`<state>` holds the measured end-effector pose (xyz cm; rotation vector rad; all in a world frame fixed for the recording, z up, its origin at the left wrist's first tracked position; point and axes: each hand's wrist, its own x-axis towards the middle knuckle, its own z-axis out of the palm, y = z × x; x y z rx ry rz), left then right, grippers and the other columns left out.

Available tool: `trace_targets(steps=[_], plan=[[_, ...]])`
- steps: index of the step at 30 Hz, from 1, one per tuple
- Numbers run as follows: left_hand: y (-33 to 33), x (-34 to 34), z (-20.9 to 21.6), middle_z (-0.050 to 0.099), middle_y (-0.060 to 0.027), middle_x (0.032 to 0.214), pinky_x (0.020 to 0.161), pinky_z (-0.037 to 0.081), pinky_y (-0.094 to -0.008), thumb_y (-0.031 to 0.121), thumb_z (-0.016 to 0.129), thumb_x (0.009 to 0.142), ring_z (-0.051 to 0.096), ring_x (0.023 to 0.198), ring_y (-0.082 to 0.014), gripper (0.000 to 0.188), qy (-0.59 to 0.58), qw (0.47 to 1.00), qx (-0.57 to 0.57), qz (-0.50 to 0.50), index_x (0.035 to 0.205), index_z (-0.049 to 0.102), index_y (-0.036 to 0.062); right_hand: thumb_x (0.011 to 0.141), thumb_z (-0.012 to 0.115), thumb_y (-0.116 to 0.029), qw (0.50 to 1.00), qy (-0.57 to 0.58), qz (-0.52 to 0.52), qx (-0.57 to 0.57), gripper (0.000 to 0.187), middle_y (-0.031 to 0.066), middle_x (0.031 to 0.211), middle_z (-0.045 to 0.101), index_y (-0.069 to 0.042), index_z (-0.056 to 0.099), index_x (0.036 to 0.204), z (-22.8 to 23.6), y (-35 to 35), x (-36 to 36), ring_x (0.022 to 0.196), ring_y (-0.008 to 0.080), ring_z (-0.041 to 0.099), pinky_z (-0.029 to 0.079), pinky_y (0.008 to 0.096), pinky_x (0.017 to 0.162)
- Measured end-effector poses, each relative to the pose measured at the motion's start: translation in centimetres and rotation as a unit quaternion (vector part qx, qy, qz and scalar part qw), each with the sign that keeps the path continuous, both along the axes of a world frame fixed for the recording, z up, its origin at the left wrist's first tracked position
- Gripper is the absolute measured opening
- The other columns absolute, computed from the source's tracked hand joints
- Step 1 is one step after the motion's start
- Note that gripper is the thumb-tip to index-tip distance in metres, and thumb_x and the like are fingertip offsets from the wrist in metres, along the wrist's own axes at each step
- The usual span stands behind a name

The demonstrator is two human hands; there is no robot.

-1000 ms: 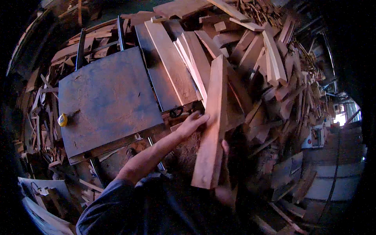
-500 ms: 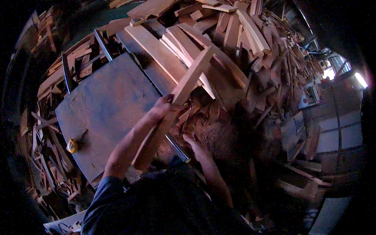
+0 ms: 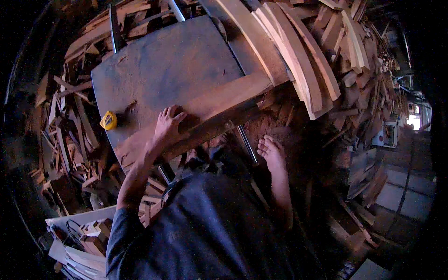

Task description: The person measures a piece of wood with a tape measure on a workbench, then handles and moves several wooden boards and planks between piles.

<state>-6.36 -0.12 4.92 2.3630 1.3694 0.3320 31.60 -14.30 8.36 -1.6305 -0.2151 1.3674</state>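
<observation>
A long wooden board (image 3: 228,99) lies across the near edge of the dusty metal table (image 3: 163,65), its right end close to some curved wooden pieces. My left hand (image 3: 168,125) rests flat on the board toward its left part, fingers extended and not wrapped round it. To the right of the table's near edge, my right hand (image 3: 273,153) is in the air by a metal rail (image 3: 247,143). Its fingers are loosely bent and apart, with nothing visible in them. A yellow tape measure (image 3: 108,121) sits at the table's left edge.
Several long curved wooden pieces (image 3: 294,58) lie beyond the board at the right. Wood scraps (image 3: 77,126) are heaped left of the table, and another heap (image 3: 368,84) rises at the far right. Sawdust (image 3: 280,126) covers the area near my right hand.
The board was raised and slanted in my left hand; now it lies on the table's near edge, and that hand has loosened from its grip. The view has shifted, too.
</observation>
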Motion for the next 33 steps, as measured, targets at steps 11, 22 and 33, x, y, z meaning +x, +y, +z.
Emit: trace_targets(steps=[11,22,33], plan=[[-2.3,-1.0,-4.5,0.05,-0.0169,0.122,0.096,0.039,-0.0476,0.041,0.073,0.073,0.046,0.117,-0.039,0.059,-0.041,0.999,0.008,0.029,0.119,0.055,0.011,0.09,0.063,-0.014,0.99,-0.066,0.121,-0.006,0.039,0.0159,0.112,0.063,-0.001,0.054,0.126,-1.2,9.1,0.1,0.099,0.0248,0.063,0.054,0.0351,0.081],[-4.0,2.0,-7.0,0.049,-0.0119,0.123,0.098,0.037,-0.0452,0.018,0.052,0.086,0.047,0.114,-0.0306,0.041,0.04,0.988,0.112,0.103,0.126,0.051,0.0216,0.086,0.069,-0.038,0.958,-0.221,0.159,-0.094,0.07,0.0145,0.129,0.049,-0.004,0.039,0.14,-8.4,17.2,8.0,0.114,0.0323,0.05,0.044,0.048,0.094],[-4.0,2.1,-7.4,0.048,-0.0105,0.126,0.1,0.035,-0.0453,0.015,0.05,0.087,0.047,0.115,-0.029,0.044,0.054,0.987,0.1,0.114,0.13,0.046,0.025,0.086,0.068,-0.045,0.983,-0.086,0.147,-0.074,0.067,0.0114,0.13,0.047,-0.008,0.045,0.136,-11.0,20.8,8.5,0.114,0.0266,0.045,0.042,0.0447,0.09]])
